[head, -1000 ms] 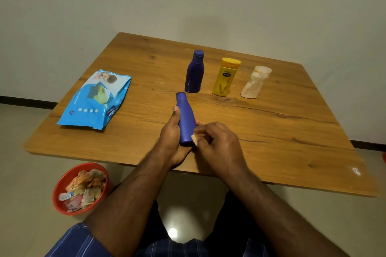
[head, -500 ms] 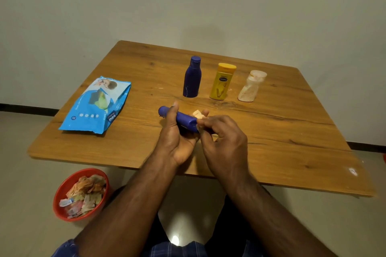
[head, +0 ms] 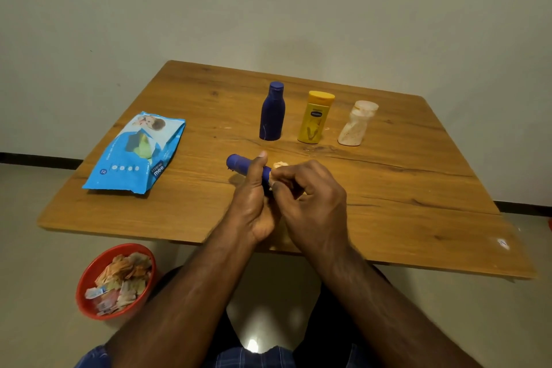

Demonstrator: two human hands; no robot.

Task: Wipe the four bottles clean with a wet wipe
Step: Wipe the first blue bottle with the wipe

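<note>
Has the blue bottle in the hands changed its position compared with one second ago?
Yes. The held blue bottle was nearly upright; now it lies tilted, cap toward the wipes pack, against the unmoved standing blue bottle.

place: looking like a plain room in a home; nothing showing shop, lab or office gear
walls: bare pale wall running behind, dark skirting strip sitting along its foot
floor: glossy light floor reflecting a ceiling light
furniture: one square wooden table standing near the wall; person sitting at it, checked blue clothing showing at the lap
household items: baby wet-wipe pack lying on the table; toiletry bottles standing in a row
waste: red bowl sitting on the floor, holding crumpled scraps
</note>
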